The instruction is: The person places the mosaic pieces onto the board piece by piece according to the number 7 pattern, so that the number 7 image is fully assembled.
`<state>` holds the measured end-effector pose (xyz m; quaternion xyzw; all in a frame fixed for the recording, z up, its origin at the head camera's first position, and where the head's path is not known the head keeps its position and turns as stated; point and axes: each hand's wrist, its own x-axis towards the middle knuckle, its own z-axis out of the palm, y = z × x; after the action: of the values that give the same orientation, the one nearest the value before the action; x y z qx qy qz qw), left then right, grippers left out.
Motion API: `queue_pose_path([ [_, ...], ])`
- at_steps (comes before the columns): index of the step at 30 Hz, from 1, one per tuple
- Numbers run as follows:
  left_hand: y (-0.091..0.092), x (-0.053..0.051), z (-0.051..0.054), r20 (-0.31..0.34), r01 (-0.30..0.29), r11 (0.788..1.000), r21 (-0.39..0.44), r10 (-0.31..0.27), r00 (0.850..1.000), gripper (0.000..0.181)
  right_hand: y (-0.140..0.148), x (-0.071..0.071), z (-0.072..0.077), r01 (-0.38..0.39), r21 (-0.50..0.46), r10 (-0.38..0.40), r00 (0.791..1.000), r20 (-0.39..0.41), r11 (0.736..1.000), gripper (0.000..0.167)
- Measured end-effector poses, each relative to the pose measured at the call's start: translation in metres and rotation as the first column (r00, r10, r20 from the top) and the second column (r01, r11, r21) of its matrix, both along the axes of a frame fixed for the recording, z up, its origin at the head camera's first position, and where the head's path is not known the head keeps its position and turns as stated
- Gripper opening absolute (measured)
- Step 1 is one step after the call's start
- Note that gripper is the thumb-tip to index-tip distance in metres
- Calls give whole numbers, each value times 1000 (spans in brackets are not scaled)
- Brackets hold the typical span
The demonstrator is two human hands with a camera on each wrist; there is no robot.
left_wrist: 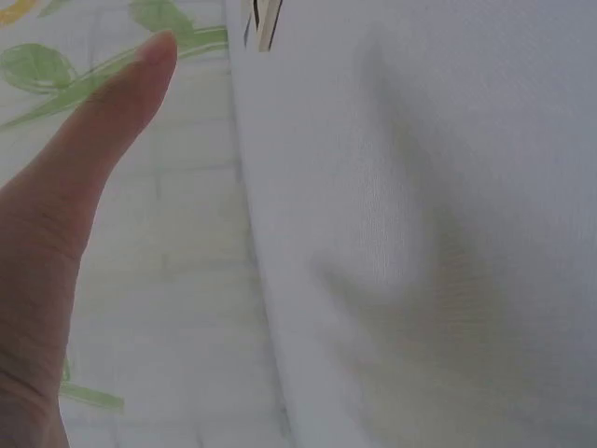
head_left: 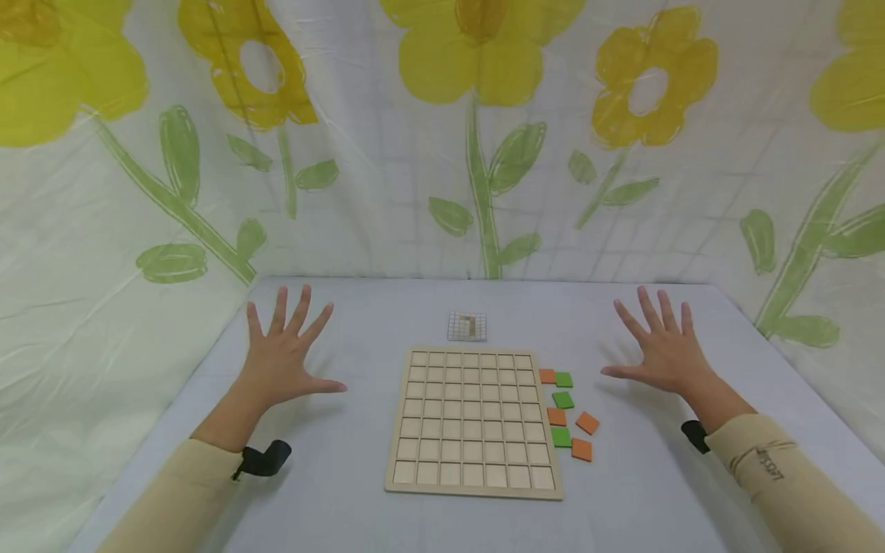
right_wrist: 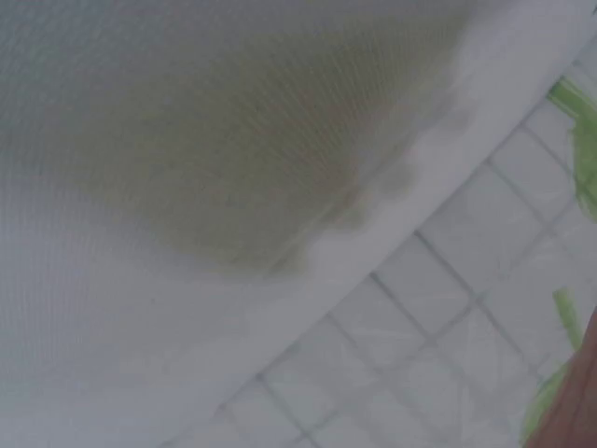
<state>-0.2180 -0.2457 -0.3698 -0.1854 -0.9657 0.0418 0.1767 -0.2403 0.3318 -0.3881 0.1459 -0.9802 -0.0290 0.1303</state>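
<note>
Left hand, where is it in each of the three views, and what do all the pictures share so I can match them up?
Head: the left hand is left of centre, spread above the table.
Left wrist: along the left edge, its thumb pointing up and right.
Right wrist: not in it.
Shared landmark: the table's edge against the leaf-patterned curtain.

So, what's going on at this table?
Nothing is being handled: a person's left hand and right hand are spread open above the white table, neither holding anything. Between them lies a wooden grid board, with four orange tiles and three green tiles by its right side and a small grid-patterned card beyond its far edge.
</note>
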Motion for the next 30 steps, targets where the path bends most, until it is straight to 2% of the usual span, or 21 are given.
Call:
queue_pose_path([
  [6, 6, -1, -2, 11, 44, 999, 15, -44, 999, 124, -1, 8, -5, -7, -64, 10, 999, 41, 998, 112],
  [10, 14, 0, -4, 11, 116, 992, 39, -117, 993, 120, -7, 16, -4, -15, -120, 26, 995, 97, 993, 111],
  [13, 25, 1, -5, 33, 194, 977, 90, -197, 980, 114, -15, 22, -4, -8, -161, 34, 986, 163, 987, 111],
  [17, 42, 1, -5, 102, 268, 950, 161, -287, 953, 107, -28, 32, -4, -6, -241, 69, 964, 255, 971, 108],
  [24, 67, -3, -14, 209, 296, 917, 267, -355, 911, 102, -47, 54, -2, 23, -402, 149, 909, 389, 915, 100],
  [26, 72, -5, -19, 244, 299, 895, 330, -387, 889, 99, -50, 62, -2, 31, -426, 165, 895, 414, 904, 97],
  [30, 81, -12, -32, 309, 287, 846, 449, -449, 838, 90, -57, 74, -2, 38, -460, 184, 885, 428, 887, 91],
])
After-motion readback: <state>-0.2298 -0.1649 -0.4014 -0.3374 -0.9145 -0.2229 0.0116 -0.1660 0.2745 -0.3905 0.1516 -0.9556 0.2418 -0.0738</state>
